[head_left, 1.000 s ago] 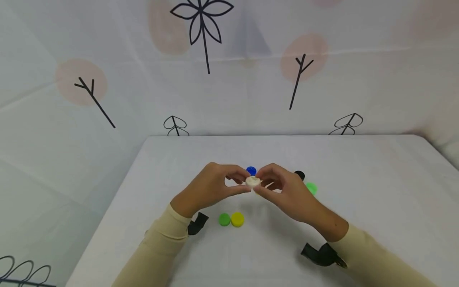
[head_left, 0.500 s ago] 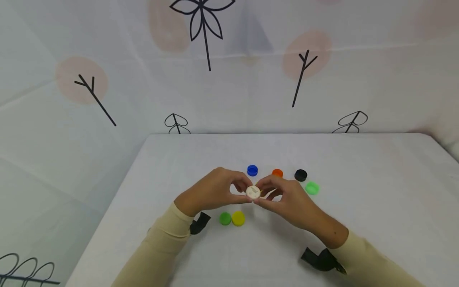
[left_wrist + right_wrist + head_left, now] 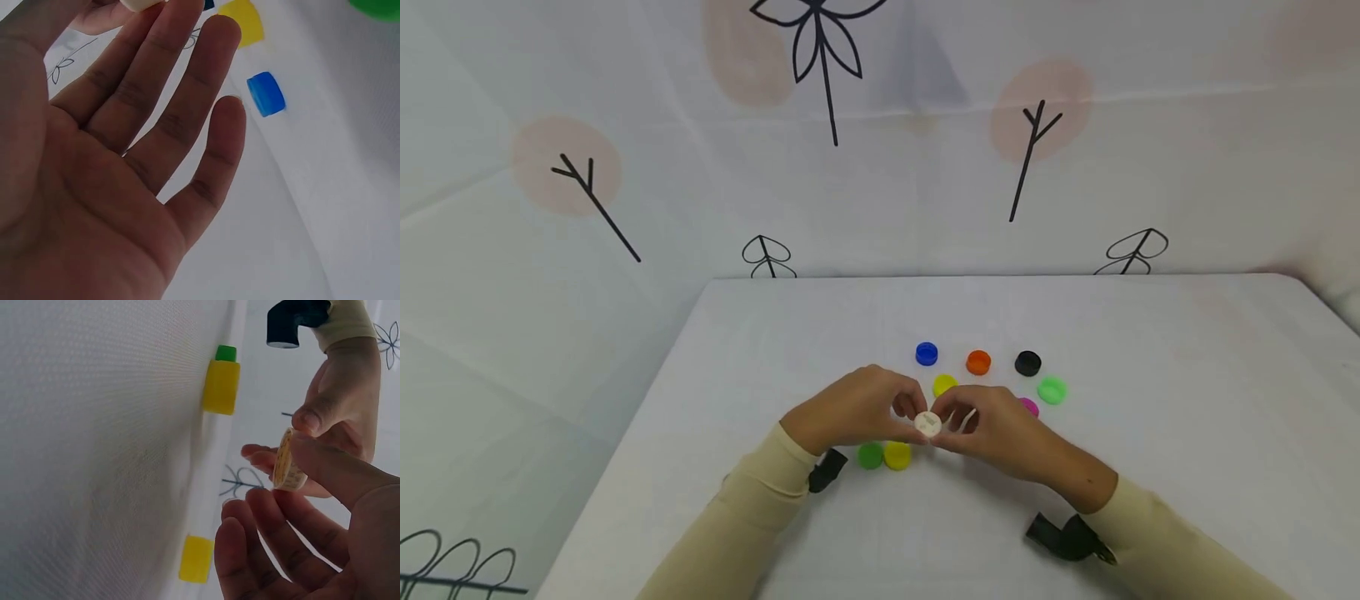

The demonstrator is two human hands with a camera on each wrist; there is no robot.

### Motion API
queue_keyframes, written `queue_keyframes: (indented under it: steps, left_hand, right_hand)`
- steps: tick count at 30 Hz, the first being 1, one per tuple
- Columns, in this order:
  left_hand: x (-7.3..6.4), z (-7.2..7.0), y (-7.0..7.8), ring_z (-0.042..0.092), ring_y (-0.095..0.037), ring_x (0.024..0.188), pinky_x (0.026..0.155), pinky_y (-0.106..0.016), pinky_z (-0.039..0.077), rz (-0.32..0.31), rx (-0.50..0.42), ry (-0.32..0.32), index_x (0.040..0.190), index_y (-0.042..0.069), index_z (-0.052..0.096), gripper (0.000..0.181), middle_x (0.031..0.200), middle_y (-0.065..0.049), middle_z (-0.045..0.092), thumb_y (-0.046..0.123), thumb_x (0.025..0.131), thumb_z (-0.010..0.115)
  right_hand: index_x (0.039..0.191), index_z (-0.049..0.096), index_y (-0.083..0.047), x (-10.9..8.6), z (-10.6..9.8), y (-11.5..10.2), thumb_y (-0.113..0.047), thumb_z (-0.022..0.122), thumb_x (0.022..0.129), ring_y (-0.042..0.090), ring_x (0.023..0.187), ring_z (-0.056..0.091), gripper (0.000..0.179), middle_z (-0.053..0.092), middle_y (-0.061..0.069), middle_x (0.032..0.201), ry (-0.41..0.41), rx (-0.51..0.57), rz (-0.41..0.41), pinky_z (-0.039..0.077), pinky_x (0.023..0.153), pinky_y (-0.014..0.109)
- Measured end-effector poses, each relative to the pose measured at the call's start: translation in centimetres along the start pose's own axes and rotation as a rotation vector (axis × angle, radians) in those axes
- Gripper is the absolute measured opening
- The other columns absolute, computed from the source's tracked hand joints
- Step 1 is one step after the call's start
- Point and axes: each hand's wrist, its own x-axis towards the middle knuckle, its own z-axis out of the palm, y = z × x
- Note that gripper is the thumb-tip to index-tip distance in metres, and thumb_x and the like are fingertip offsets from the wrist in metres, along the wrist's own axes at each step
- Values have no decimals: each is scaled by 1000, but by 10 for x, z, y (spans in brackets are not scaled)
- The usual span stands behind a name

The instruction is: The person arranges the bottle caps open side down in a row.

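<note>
A small white bottle cap [image 3: 928, 424] is pinched between my two hands above the table. My left hand [image 3: 857, 408] holds its left side by thumb and fingertips, and my right hand [image 3: 1000, 433] grips the right side the same way. In the head view the cap's round face is turned up toward the camera. The right wrist view has the cap [image 3: 289, 464] edge-on, with a ridged side and a yellowish inner face. Just below the left hand, a green cap [image 3: 870, 456] and a yellow cap [image 3: 897, 457] sit side by side.
Beyond the hands lie a blue cap [image 3: 927, 353], an orange cap [image 3: 978, 362], a black cap [image 3: 1028, 363], a light green cap [image 3: 1052, 390] and another yellow cap [image 3: 944, 384]. A magenta cap [image 3: 1030, 407] is partly hidden behind the right hand. A patterned cloth [image 3: 917, 192] hangs behind the table.
Both hands have come nearer the body with the white cap, its face now tilted more toward the head camera. The orange, far yellow and magenta caps have come into view behind them.
</note>
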Motion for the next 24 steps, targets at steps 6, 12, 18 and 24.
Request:
queue_keyframes:
  steps: [6,12,18,24]
  left_hand:
    - [3,7,-3,60,-4,88,79,-20,51,-39,24,-48,91,26,72,18,88,15,67,35,81,84]
    - [6,13,-3,58,-6,84,77,-20,50,-65,34,-81,89,24,71,20,85,12,64,35,80,85]
    - [7,18,-2,56,-5,80,74,-18,48,-43,54,-90,83,22,69,21,82,10,64,34,79,86]
    - [9,24,-4,56,-4,79,74,-18,48,-46,94,-92,81,22,69,23,80,11,63,34,77,87]
  right_hand:
    - [100,71,-16,0,2,3,-23,83,82,8,78,63,23,68,-8,86,-50,-3,23,55,69,21]
    - [98,71,-14,1,4,6,-21,84,81,6,74,60,22,66,-7,82,-93,2,20,53,66,20]
    - [96,70,-14,1,6,10,-24,82,83,5,70,58,21,63,-8,75,-136,8,35,51,63,20]
    - [96,71,-13,1,7,12,-22,82,83,5,70,58,19,62,-9,74,-166,21,33,51,63,19]
